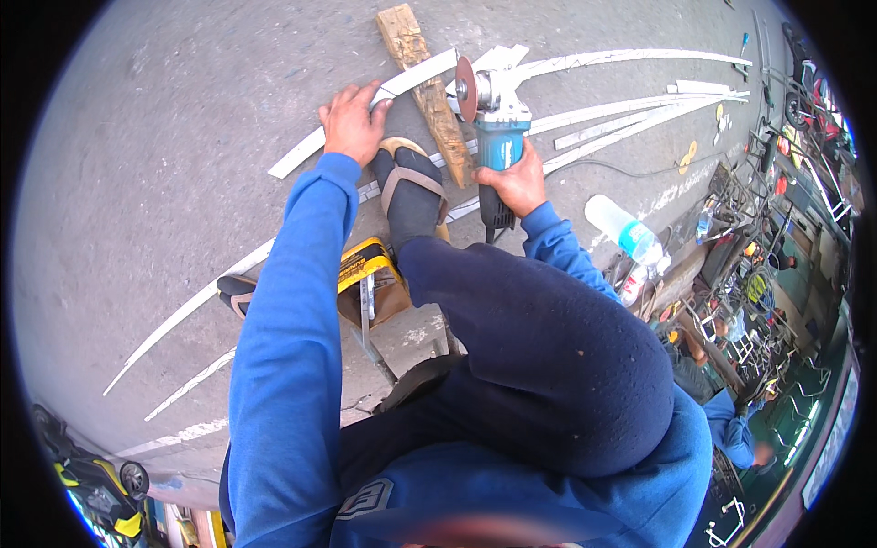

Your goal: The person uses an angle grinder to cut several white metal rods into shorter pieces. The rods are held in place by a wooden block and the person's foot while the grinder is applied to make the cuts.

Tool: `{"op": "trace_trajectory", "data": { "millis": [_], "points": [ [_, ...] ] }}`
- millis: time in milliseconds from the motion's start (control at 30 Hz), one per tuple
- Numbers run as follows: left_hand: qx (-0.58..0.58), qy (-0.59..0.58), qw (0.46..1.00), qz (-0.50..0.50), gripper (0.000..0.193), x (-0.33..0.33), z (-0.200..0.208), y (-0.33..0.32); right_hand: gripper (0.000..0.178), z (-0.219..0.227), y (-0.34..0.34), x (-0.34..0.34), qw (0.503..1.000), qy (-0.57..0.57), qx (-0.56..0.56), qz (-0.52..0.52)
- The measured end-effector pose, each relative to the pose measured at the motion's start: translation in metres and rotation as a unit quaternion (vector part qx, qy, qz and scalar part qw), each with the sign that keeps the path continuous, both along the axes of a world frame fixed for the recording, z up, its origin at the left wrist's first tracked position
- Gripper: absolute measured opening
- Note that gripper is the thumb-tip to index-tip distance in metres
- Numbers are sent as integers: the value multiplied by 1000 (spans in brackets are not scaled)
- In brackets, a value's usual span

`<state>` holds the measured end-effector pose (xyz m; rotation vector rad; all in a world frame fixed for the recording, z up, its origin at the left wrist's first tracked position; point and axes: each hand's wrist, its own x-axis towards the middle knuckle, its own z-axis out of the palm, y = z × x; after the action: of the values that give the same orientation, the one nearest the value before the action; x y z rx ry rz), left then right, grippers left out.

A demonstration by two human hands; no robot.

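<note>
With my right hand (519, 181) I grip a teal and black angle grinder (501, 144) around its body. Its reddish-brown disc (467, 89) stands upright close to the end of a white flat strip (422, 75); whether they touch I cannot tell. My left hand (354, 124) holds that strip, fingers over its upper side and thumb along the near edge. The strip lies slanted across a worn wooden block (447, 135). Just below the block, my sandalled foot (411, 196) rests on the ground. Whether the disc is spinning is not visible.
Several long white strips (630, 57) lie on the concrete at the right, others (187, 309) at the left. A yellow-topped box (365, 258) sits below my foot. A plastic bottle (628, 228) lies near my right arm. Metal clutter and another person (734, 429) are at far right.
</note>
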<state>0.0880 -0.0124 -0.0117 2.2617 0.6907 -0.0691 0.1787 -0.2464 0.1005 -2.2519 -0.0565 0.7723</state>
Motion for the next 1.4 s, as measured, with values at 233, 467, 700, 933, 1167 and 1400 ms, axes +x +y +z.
{"op": "trace_trajectory", "data": {
  "millis": [233,467,700,933,1167,1400],
  "points": [
    [10,0,1000,-4,38,0,-3,0,66,4,1,4,1000,7,-4,20],
    [6,7,1000,-4,38,0,-3,1,65,2,0,4,1000,14,2,11],
    [9,0,1000,0,38,-1,-4,0,61,0,-1,4,1000,21,22,1],
    [4,6,1000,0,38,0,-1,1,59,-2,-3,5,1000,12,3,6],
    [1,4,1000,2,38,1,-1,0,61,-1,-2,4,1000,-3,-6,13],
    [-2,15,1000,2,39,1,-1,0,63,-3,-2,5,1000,3,-15,17]
  ]
}}
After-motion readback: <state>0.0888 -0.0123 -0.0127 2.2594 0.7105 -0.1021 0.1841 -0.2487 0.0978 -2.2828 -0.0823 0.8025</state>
